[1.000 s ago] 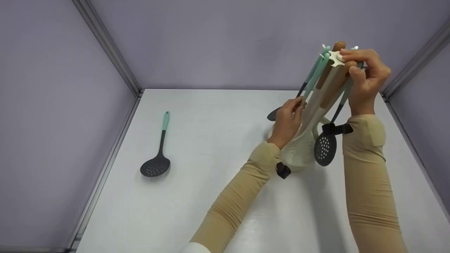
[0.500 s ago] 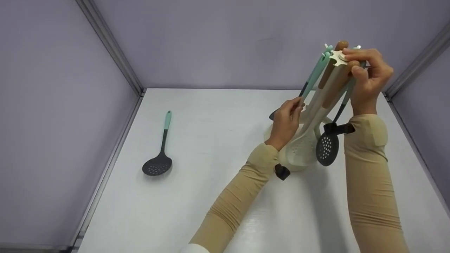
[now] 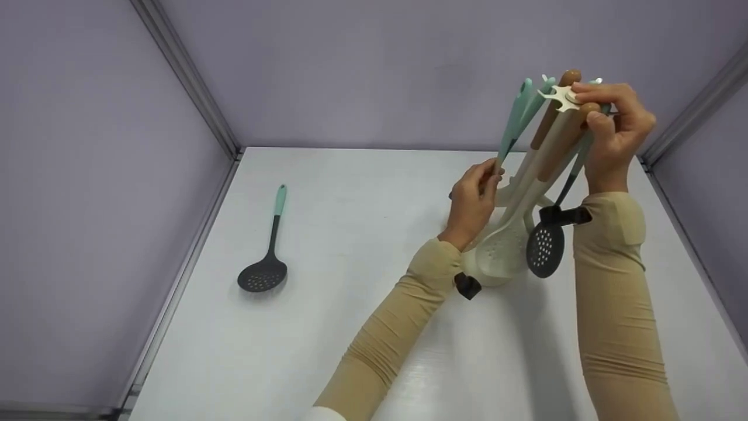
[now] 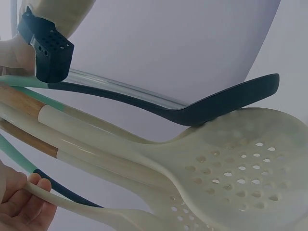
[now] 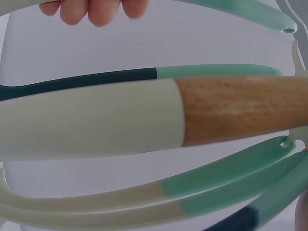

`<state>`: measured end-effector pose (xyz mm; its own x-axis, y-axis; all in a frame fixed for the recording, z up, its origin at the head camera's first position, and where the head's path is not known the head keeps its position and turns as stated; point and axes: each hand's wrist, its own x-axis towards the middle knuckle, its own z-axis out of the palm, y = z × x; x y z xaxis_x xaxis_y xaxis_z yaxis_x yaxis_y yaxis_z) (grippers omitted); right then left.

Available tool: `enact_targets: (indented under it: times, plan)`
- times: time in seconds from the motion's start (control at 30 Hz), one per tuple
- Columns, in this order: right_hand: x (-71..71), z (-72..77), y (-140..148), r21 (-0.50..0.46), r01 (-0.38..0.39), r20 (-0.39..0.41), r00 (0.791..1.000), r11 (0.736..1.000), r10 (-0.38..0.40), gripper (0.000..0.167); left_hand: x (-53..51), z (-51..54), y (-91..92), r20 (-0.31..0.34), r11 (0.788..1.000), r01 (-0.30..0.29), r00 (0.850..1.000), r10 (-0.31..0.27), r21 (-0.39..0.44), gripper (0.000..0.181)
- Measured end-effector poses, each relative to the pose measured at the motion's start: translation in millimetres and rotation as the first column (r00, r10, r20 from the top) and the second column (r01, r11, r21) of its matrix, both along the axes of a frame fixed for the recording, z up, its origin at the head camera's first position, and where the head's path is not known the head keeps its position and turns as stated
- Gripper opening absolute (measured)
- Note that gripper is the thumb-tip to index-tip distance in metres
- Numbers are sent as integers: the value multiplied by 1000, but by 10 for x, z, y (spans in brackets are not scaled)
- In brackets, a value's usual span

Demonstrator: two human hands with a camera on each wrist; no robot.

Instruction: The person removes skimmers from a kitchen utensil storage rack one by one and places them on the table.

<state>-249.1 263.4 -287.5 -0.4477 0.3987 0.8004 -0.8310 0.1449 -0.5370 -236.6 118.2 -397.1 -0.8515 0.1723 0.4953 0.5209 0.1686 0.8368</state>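
Note:
My left hand (image 3: 472, 196) pinches the pale shaft of a kitchen utensil with a green handle (image 3: 515, 120), whose head I cannot make out. Its holed handle end (image 5: 269, 19) stands apart from the hook in the right wrist view. In the left wrist view, the left fingers (image 4: 36, 192) hold the cream shaft (image 4: 79, 207). My right hand (image 3: 619, 128) grips the top of a cream utensil rack (image 3: 559, 99), a finger on its knob and the thumb by a wooden handle. A cream slotted spoon (image 3: 497, 254) and a black skimmer (image 3: 544, 251) hang there.
A second black skimmer (image 3: 262, 275) with a green handle lies on the white table (image 3: 350, 327) at left. Grey-purple walls (image 3: 362, 76) enclose the table at the back and sides. Other green- and wood-handled utensils crowd the rack.
The green handle in my left hand has come off its hook and swung left, away from the rack top. My right hand keeps its hold; the view has shifted slightly.

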Motion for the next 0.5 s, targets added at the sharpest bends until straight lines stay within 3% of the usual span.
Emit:
enact_targets:
  times: [0.5]
  plan:
    - [45,27,-3,92,23,-9,1000,995,-22,35,0,-102,-58,5,1000,-4,1000,4,-11,29]
